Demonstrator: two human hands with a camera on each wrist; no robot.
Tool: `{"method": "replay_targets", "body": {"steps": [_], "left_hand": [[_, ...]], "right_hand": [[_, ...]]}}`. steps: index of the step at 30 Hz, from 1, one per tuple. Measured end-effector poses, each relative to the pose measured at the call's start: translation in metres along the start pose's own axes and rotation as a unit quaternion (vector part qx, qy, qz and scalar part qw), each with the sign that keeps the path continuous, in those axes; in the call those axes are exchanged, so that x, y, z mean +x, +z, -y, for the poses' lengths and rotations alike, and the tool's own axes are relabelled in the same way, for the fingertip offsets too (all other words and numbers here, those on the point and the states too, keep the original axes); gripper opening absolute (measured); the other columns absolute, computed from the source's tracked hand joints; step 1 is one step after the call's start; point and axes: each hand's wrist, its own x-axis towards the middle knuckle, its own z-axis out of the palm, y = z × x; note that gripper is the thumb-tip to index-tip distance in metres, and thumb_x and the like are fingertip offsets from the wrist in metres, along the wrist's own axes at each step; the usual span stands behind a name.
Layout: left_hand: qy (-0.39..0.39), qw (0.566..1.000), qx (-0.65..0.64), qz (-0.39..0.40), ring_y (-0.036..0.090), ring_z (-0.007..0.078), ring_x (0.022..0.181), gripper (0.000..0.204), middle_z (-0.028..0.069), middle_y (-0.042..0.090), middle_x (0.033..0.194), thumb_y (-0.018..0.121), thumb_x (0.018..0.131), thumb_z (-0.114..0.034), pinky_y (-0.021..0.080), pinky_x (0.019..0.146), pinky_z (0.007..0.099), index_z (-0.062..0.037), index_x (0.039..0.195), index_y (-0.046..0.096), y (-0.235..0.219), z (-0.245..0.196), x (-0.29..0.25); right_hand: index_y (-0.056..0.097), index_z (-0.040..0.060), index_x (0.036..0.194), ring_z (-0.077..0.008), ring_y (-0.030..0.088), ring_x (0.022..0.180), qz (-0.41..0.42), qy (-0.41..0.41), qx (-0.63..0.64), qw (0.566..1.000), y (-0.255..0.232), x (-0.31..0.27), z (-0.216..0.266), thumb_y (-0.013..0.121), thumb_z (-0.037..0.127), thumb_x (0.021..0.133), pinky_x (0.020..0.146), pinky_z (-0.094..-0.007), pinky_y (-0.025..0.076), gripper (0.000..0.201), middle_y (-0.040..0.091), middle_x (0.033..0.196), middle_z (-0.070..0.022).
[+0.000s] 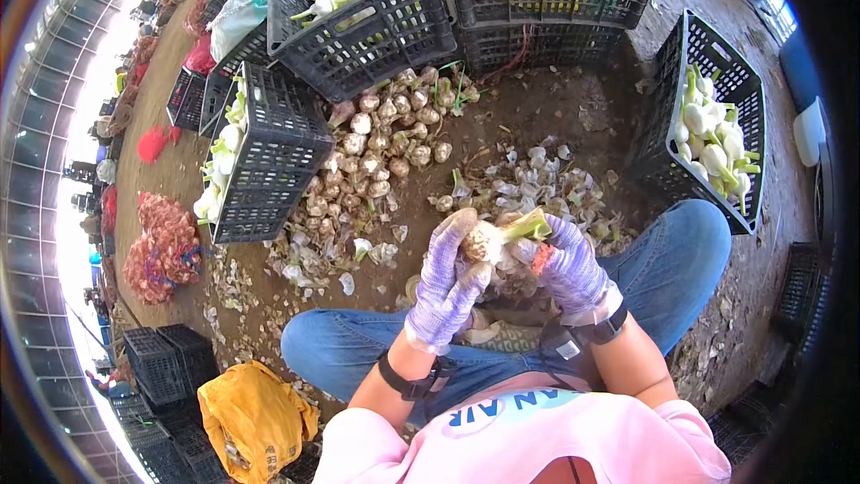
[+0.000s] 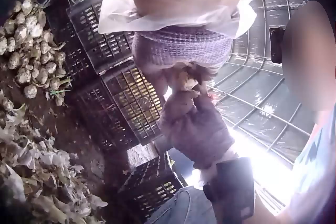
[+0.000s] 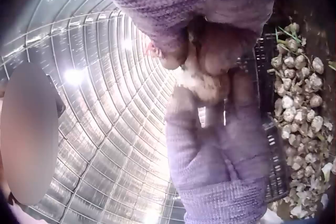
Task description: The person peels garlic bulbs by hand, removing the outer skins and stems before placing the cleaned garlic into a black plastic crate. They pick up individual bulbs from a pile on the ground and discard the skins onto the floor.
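Observation:
In the head view a garlic bulb (image 1: 484, 243) with a short green stem (image 1: 528, 226) is held up between two gloved hands. The left hand (image 1: 443, 287), in a purple knit glove, grips the bulb between thumb and fingers. The right hand (image 1: 568, 271), gloved alike with an orange-red patch at a finger, pinches the stem side. In the right wrist view the pale bulb (image 3: 202, 85) sits between both hands' fingertips. The left wrist view shows the bulb only partly, among dark glove fingers. Below the hands lie loose peeled skins (image 1: 537, 181).
Unpeeled bulbs (image 1: 385, 130) are heaped beyond the hands. Black crates with white bulbs stand at the left (image 1: 273, 157), back (image 1: 363, 40) and right (image 1: 654, 139). A yellow sack (image 1: 255, 421) and a red net bag (image 1: 163, 251) lie at the left.

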Motion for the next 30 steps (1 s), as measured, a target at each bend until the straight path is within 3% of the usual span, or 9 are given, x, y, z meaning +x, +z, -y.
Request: {"method": "replay_targets", "body": {"steps": [7, 11, 13, 15, 17, 19, 21, 25, 30], "left_hand": [[0.078, 0.987, 0.141, -0.003, 0.052, 0.0203, 0.105, 0.057, 0.0121, 0.046, 0.126, 0.062, 0.085, -0.030, 0.043, 0.089, 0.0339, -0.0028, 0.130, 0.040, 0.002, 0.000, 0.005], [-0.266, 0.935, -0.200, -0.120, 0.059, 0.0155, 0.070, 0.064, 0.0078, 0.059, 0.104, 0.048, 0.085, -0.059, 0.049, 0.048, 0.0282, -0.0051, 0.120, 0.047, -0.003, 0.013, 0.011], [-0.495, 0.825, -0.273, -0.027, 0.060, 0.0162, 0.071, 0.075, 0.0061, 0.058, 0.096, 0.043, 0.081, -0.068, 0.049, 0.051, 0.0269, -0.0050, 0.121, 0.046, -0.024, 0.039, 0.013], [-0.481, 0.831, -0.275, -0.048, 0.059, 0.0161, 0.070, 0.075, 0.0053, 0.056, 0.095, 0.047, 0.082, -0.065, 0.049, 0.053, 0.0257, -0.0040, 0.125, 0.041, -0.015, 0.046, 0.013], [-0.184, 0.969, -0.111, -0.121, 0.059, 0.0158, 0.070, 0.074, 0.0062, 0.054, 0.101, 0.049, 0.083, -0.061, 0.049, 0.057, 0.0252, -0.0037, 0.128, 0.037, 0.006, 0.034, 0.009], [-0.150, 0.979, 0.101, -0.093, 0.055, 0.0131, 0.088, 0.052, 0.0101, 0.052, 0.115, 0.045, 0.092, -0.046, 0.048, 0.073, 0.0240, -0.0049, 0.123, 0.040, 0.022, 0.009, 0.010], [-0.224, 0.957, -0.149, -0.111, 0.057, 0.0105, 0.082, 0.051, 0.0102, 0.055, 0.110, 0.051, 0.089, -0.047, 0.047, 0.056, 0.0193, -0.0088, 0.120, 0.041, 0.023, 0.001, 0.003], [-0.289, 0.925, -0.230, -0.084, 0.059, 0.0101, 0.079, 0.064, 0.0098, 0.058, 0.105, 0.059, 0.081, -0.054, 0.046, 0.049, 0.0181, -0.0089, 0.121, 0.039, 0.008, -0.004, 0.019], [-0.172, 0.964, -0.182, -0.088, 0.060, 0.0119, 0.080, 0.066, 0.0064, 0.060, 0.094, 0.072, 0.073, -0.044, 0.052, 0.061, 0.0211, -0.0027, 0.118, 0.046, 0.010, -0.006, 0.019]], "right_hand": [[0.059, 0.0004, 0.108, -0.0122, 0.058, 0.088, 0.036, 0.026, 0.067, 0.997, 0.001, 0.002, 0.003, 0.068, 0.017, 0.080, 0.081, -0.0275, 0.047, 0.033, 0.064, 0.098, -0.0039], [0.060, 0.0016, 0.107, -0.0197, 0.061, 0.085, 0.079, -0.048, -0.195, 0.977, -0.015, 0.007, -0.019, 0.070, 0.018, 0.077, 0.077, -0.0284, 0.047, 0.035, 0.063, 0.096, -0.0116], [0.060, 0.0007, 0.103, -0.0230, 0.059, 0.088, 0.032, -0.309, -0.416, 0.855, -0.015, 0.005, -0.031, 0.067, 0.014, 0.078, 0.076, -0.0290, 0.047, 0.028, 0.060, 0.098, -0.0155], [0.059, 0.0004, 0.102, -0.0208, 0.058, 0.092, 0.075, -0.196, -0.323, 0.923, -0.011, 0.007, -0.024, 0.064, 0.012, 0.080, 0.078, -0.0285, 0.047, 0.026, 0.059, 0.101, -0.0134], [0.054, -0.0004, 0.111, -0.0189, 0.057, 0.094, -0.007, -0.083, -0.071, 0.994, -0.011, 0.006, -0.031, 0.064, 0.015, 0.080, 0.078, -0.0276, 0.047, 0.036, 0.059, 0.104, -0.0110], [0.048, -0.0002, 0.117, -0.0166, 0.057, 0.094, 0.004, -0.085, -0.061, 0.994, -0.012, 0.008, -0.032, 0.066, 0.021, 0.078, 0.077, -0.0265, 0.047, 0.048, 0.057, 0.106, -0.0092], [0.048, 0.0004, 0.116, -0.0171, 0.058, 0.089, 0.137, 0.076, 0.195, 0.968, -0.014, 0.009, -0.029, 0.068, 0.034, 0.077, 0.074, -0.0251, 0.047, 0.055, 0.059, 0.101, -0.0086], [0.051, 0.0001, 0.115, -0.0183, 0.060, 0.081, 0.089, 0.024, 0.295, 0.951, -0.016, 0.004, -0.039, 0.065, 0.056, 0.074, 0.073, -0.0269, 0.047, 0.071, 0.062, 0.093, -0.0079], [0.055, 0.0033, 0.106, -0.0145, 0.057, 0.076, 0.048, -0.070, 0.105, 0.991, -0.009, 0.003, -0.036, 0.063, 0.032, 0.083, 0.063, -0.0287, 0.047, 0.038, 0.060, 0.095, -0.0080]]}}
